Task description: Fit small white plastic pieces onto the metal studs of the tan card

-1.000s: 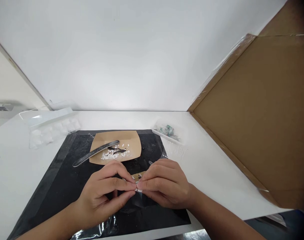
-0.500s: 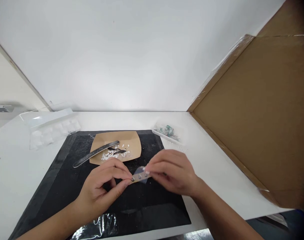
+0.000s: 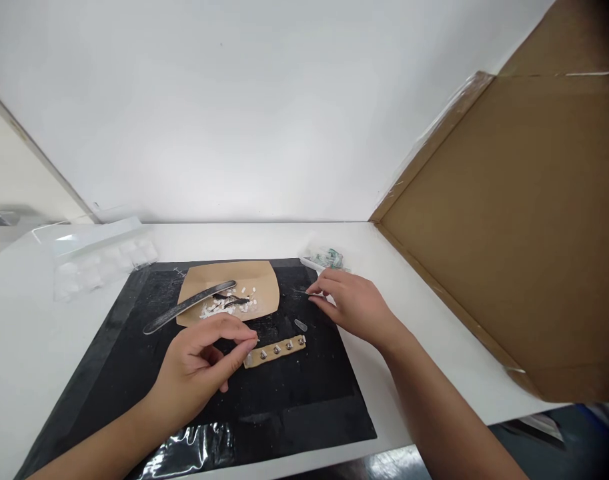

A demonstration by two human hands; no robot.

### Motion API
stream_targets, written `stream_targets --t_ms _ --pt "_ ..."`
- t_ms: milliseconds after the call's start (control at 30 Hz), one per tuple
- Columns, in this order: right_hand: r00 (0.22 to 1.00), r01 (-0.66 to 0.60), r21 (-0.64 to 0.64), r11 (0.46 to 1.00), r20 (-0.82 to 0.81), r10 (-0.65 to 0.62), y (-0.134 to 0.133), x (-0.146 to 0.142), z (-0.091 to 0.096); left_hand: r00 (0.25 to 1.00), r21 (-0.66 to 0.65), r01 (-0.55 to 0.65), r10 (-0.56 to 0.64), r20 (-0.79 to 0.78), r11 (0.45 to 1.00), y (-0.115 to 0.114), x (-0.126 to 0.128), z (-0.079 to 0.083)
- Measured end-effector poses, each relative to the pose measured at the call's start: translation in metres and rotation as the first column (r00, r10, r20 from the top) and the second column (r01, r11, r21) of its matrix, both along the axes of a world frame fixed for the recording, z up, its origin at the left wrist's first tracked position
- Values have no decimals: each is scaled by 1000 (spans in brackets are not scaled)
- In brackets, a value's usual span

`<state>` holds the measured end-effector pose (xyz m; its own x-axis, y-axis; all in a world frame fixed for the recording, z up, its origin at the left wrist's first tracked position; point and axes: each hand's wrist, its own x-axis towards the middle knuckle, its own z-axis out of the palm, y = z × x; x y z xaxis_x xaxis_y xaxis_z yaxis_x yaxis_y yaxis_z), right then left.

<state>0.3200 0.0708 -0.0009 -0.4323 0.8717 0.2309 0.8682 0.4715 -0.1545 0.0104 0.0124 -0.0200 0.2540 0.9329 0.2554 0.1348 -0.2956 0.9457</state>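
Matt cardboard tray [image 3: 265,283], glossy plastic sheet [image 3: 304,420]

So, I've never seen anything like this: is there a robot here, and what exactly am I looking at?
No robot: these are a person's own bare hands, seen by a camera worn on the head, looking forward and down.

A black mat covers part of a white table. On the mat sits a brown tray with white bits in it; a long dark strip leans across its rim. Nearer lies a tan strip bearing small shiny pieces, with a small clear piece just beyond it.

The left hand has its fingertips pinched together at the tan strip's left end; anything between them is too small to tell. The right hand pinches a thin dark piece.
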Motion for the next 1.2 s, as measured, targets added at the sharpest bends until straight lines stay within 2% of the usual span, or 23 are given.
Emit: stream_targets --t_ms 133,267,367,433,533,633,967,1200 --pt "994 -100 -68 993 -52 97 0 5 4 1000 -29 18 -17 24 999 -1 -1 0" --pt "958 -162 32 986 -237 165 -4 -3 9 998 -58 49 -46 39 997 -2 -1 0" --pt "801 -307 175 936 -483 353 -17 -24 11 995 -57 89 -86 47 994 -2 0 0" --pt "694 -387 238 891 -561 451 -28 -42 11 992 -55 112 -109 57 992 -3 2 1" --pt "620 -434 290 853 -591 516 -41 -62 7 986 -58 143 -138 90 988 -3 4 3" --pt "582 -452 305 838 -610 537 -45 -68 4 980 -74 172 -163 117 982 -4 4 3" --pt "574 -494 267 827 -615 541 -44 -65 2 964 -147 223 -196 182 964 -6 3 1" --pt "668 -483 278 830 -497 555 -45 -66 1 968 -179 207 -176 177 962 -5 5 0"
